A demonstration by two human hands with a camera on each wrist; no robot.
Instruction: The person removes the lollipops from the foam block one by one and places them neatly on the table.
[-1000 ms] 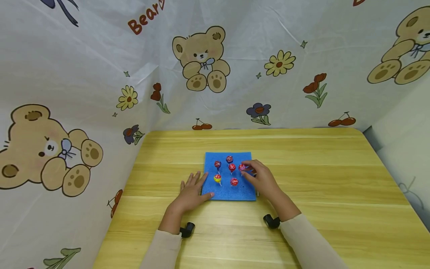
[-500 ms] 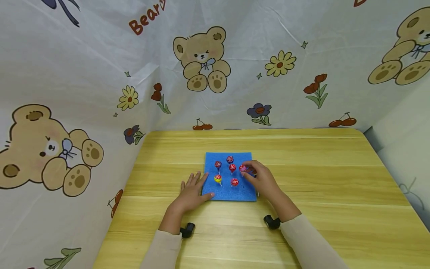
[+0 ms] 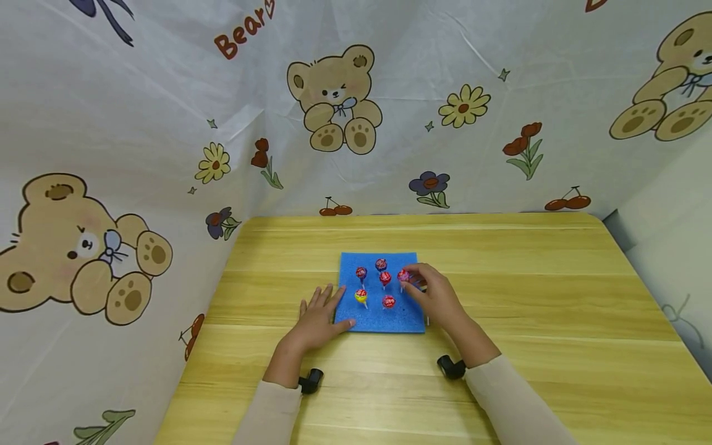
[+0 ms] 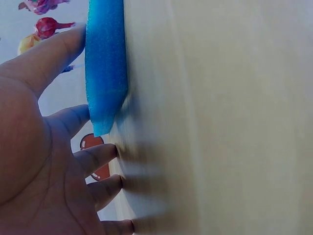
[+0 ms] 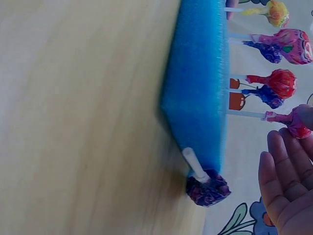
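Observation:
A blue foam block [image 3: 400, 318] lies on the table with several wrapped lollipops standing in it on white sticks. My right hand [image 3: 441, 300] pinches the wrapped head of a pink lollipop [image 5: 294, 121] at the block's right side, between thumb and fingertips. Its stick [image 5: 244, 114] reaches down to the foam's top face. My left hand [image 3: 314, 321] rests spread at the block's left edge, thumb and index finger against the foam, other fingers on the table. A yellow lollipop [image 3: 361, 296], a red lollipop [image 3: 385, 277] and another red one [image 3: 388, 301] stand nearby.
A dark purple lollipop [image 5: 208, 188] lies against the block's right side, its white stick pointing along the edge. Two dark-wrapped lollipops stand toward the back of the foam. The wooden table [image 3: 528, 278] meets a bear-print cloth [image 3: 389, 179] behind and at left.
The pink lollipop and my right fingertips have risen very slightly, with a little more stick showing. My left hand, the block and the other lollipops stay put.

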